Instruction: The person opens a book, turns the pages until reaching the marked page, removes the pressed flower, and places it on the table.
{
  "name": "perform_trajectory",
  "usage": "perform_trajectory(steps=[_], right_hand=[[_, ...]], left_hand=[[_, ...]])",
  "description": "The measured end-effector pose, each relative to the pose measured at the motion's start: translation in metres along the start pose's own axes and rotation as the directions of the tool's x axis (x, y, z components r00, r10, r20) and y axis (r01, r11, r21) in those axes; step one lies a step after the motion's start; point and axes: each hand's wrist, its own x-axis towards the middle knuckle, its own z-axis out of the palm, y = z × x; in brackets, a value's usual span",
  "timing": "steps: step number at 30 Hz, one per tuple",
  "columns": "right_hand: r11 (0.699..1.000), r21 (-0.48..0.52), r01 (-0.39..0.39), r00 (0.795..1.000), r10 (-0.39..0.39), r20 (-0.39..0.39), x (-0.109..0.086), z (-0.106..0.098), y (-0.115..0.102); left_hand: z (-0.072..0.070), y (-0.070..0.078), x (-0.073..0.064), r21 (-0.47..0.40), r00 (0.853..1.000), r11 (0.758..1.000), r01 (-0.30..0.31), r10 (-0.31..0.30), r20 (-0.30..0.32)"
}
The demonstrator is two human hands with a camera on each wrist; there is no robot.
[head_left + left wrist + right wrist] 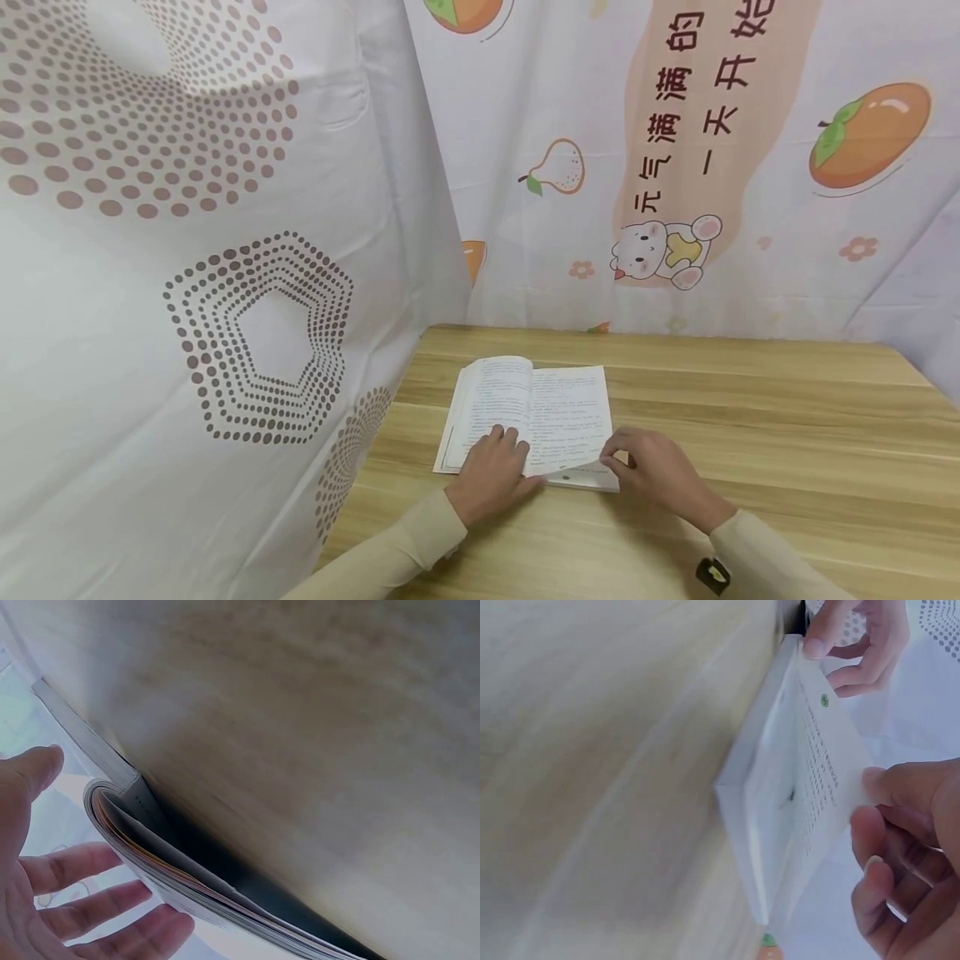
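An open book (498,408) with printed pages lies on the wooden table, its left-hand pages bowed up near the spine. My left hand (491,475) rests its fingers on the lower part of the left page, with the thumb out toward the book's bottom edge by the spine. In the left wrist view, the fingers of that left hand (90,892) lie spread against the curved pages. My right hand (656,471) pinches the lower right corner of a page (821,761) between thumb and index finger. That page is lifted, and part of the page beneath shows.
The wooden table (750,417) extends to the right and behind the book. A white dotted curtain (262,333) hangs along the left side, and a printed cloth (525,233) with fruit and a cartoon bear hangs behind the table. A dark square object (712,576) is at the right sleeve.
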Motion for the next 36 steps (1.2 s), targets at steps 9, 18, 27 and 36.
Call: perform_trajectory(steps=[9,18,27,36], right_hand=[[0.976,-0.019,0.218,0.944,-0.216,-0.249,0.012,-0.006,-0.014],[0.995,-0.016,0.101,0.973,-0.102,-0.208,0.006,-0.005,-0.006],[0.996,-0.063,-0.062,0.998,0.061,-0.015,-0.006,0.010,0.006],[0.993,-0.055,-0.107,0.994,0.108,0.017,-0.009,0.016,0.014]], left_hand=[[-0.001,0.003,0.002,0.050,1.000,0.999,0.016,-0.016,0.001],[-0.004,-0.002,0.002,0.002,0.996,0.997,0.075,-0.075,-0.049],[0.003,-0.004,0.003,0.051,0.987,0.999,-0.005,0.013,-0.160],[0.002,-0.004,-0.001,0.043,0.993,0.998,-0.054,0.058,-0.105]])
